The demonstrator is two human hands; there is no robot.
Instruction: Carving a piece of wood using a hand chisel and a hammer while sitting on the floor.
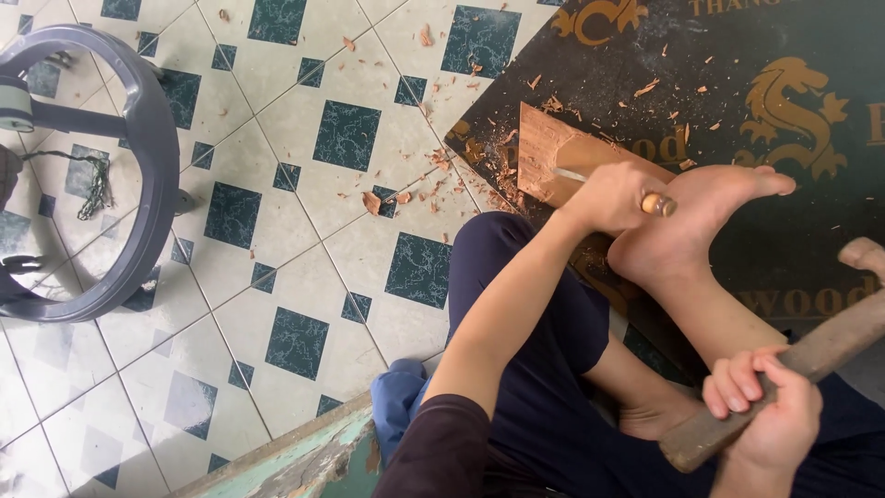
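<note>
left hand (608, 196) fingers clenched round a chisel (627, 192); right hand (765, 406) fingers grasping a wooden mallet (811, 355).

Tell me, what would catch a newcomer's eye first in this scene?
Likely the reddish wood block on the dark printed mat at upper right, pinned by a bare foot while the left hand holds a chisel to it. At lower right, the right hand grips a wooden mallet. Wood chips litter the tiled floor, and a grey ring-shaped frame stands far left.
</note>
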